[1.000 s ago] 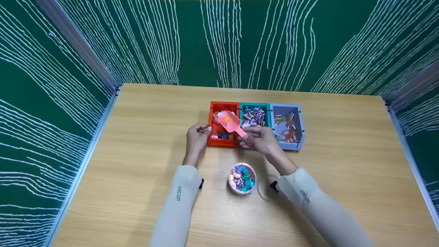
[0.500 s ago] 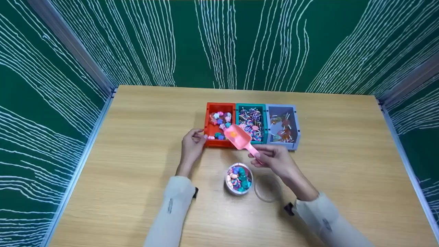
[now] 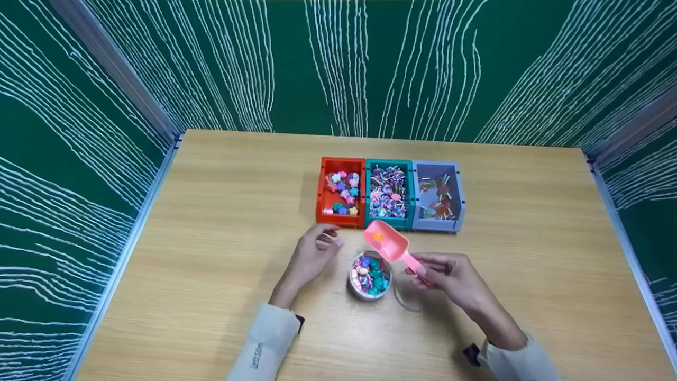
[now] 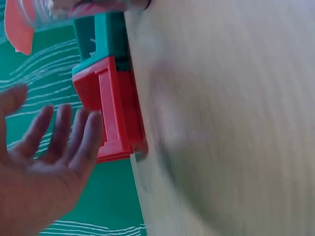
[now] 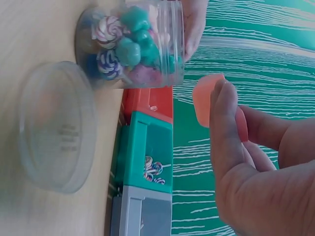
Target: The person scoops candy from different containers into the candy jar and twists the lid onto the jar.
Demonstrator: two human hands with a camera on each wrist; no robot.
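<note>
My right hand point(image 3: 449, 278) pinches the handle of a pink scoop point(image 3: 389, 241), with a small yellow-orange piece in its bowl. The scoop is just above and behind a clear jar point(image 3: 370, 296) filled with colourful beads and swirl pieces. My left hand point(image 3: 314, 251) hovers left of the jar, fingers loosely bent around nothing; in the left wrist view the hand point(image 4: 49, 162) is spread before the red bin point(image 4: 115, 108). From the side, the right wrist view shows the jar point(image 5: 140, 44) beyond the scoop point(image 5: 203, 101).
Three joined bins stand behind the jar: red point(image 3: 344, 219) with star-like beads, teal point(image 3: 389, 162) with swirl lollipop pieces, grey point(image 3: 461, 201) with small clear lollipops. A clear round lid point(image 5: 59, 128) lies on the table point(image 3: 238, 211) right of the jar.
The scoop in my right hand has come back from over the red bin towards the jar. My left hand has left the red bin's side and moved nearer the jar.
</note>
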